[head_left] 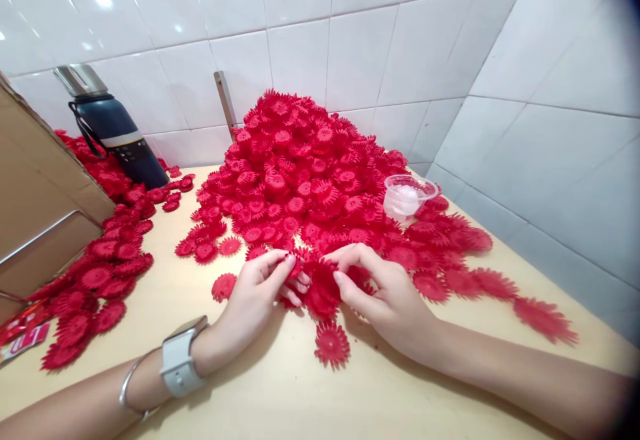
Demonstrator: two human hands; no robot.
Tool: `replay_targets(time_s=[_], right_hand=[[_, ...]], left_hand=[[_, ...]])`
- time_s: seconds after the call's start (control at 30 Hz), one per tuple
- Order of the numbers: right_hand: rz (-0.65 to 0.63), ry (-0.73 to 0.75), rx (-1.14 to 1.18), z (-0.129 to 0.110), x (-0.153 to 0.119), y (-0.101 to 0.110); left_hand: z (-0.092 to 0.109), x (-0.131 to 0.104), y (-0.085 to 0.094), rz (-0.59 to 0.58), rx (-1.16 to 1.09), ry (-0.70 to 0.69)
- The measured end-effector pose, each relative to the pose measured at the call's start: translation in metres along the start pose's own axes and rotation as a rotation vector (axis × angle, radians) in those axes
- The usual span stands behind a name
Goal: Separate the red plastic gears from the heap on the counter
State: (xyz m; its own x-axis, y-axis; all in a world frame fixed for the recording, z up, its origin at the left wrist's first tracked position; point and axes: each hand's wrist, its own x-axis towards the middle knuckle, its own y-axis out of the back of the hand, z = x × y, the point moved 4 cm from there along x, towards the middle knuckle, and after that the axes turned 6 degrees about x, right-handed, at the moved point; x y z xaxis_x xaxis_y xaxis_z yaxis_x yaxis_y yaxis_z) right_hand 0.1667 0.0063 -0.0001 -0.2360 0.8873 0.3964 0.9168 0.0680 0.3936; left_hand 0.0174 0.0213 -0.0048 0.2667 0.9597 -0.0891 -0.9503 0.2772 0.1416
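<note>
Many red rosettes [303,177], one illegible packet [26,343]

My remote feed shows me crimson flower discs [305,187], a cream tabletop [280,387], grey-gridded white wall tiles [300,53], a white-banded navy flask [120,125] and a pale-grey watch strap [180,363].

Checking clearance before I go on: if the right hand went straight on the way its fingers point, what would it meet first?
Most likely the red flower-shaped pieces bunched right at the right hand's fingertips, though depth there is hard to judge from one view.
</note>
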Motion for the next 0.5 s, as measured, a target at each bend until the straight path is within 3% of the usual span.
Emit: replay_targets(time_s=[0.2, 0.5], right_hand=[[-0.017, -0.011, -0.013, -0.0002, -0.0004, 0.0000], [-0.030, -0.029, -0.026, 0.0013, 0.0004, -0.0010]], left_hand=[[-0.0021, -0.0003, 0.0028, 0.050, -0.060, 0.007], [0.0051, -0.0034, -0.0006, -0.002, 0.016, 0.002]])
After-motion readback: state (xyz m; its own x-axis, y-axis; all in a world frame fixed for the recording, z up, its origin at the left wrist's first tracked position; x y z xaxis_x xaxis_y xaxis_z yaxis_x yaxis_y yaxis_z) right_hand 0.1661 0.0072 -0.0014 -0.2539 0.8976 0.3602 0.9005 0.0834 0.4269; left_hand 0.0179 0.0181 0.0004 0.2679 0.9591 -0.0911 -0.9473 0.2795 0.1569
